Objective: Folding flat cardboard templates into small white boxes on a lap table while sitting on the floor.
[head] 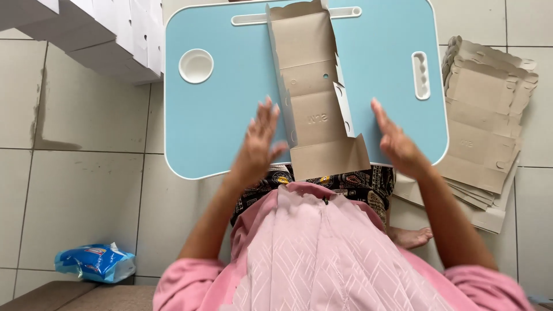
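Nearest the camera, a pink garment is seen, from which two bare forearms are stretched forward. The left hand (257, 147) is held open with its fingers (266, 115) spread and slightly blurred; nothing is gripped, and its thumb is seen at, or just short of, the left edge of the blank (315, 95); actual contact cannot be told. The right hand (396, 141) is likewise held open, fingers together and extended, and is kept a little apart from the blank's right edge, with nothing held. One flat cardboard blank is laid lengthwise between the two hands on the table (213, 132), its near flap overhanging the table's front edge and its far end reaching the back edge. One light blue table is counted, with a round white cup recess on its left and a white slot on its right. To the right, on the tiled floor, one stack (489, 115) of similar blanks is piled. At the lower left one blue packet (95, 262) is seen, and at the upper left white boxes (103, 29) are stacked.
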